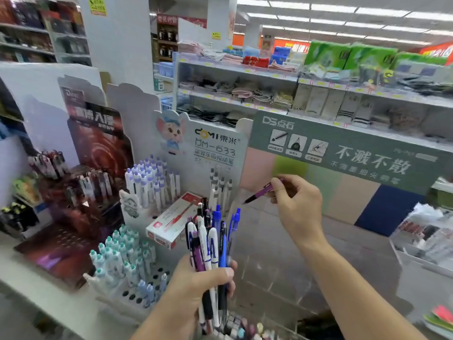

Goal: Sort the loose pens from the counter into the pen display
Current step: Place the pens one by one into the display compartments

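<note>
At far left a dark red display [81, 204] stands on the bench [36, 285], partly stocked. Beside it the white pen display [147, 288] holds teal-capped and purple-capped pens in its holes, with several holes near the front edge vacant; a red pen box [171, 220] lies across its middle tier. In front of it, the left hand [196, 285] is closed in a fist around a bundle of loose pens [210, 244], mixed white, blue, purple and black, tips down and fanned out at the top. To the right, the right hand [297, 204] pinches a single purple pen [261, 191] between thumb and fingertips, tip pointing down-left, held clear above the grey stepped display [269, 241], not yet seated. Risk assessment: the fanned bundle may slip if the fist loosens; the purple pen may go into a non-matching slot, since the picture is blurred and slot types are hard to tell.
</note>
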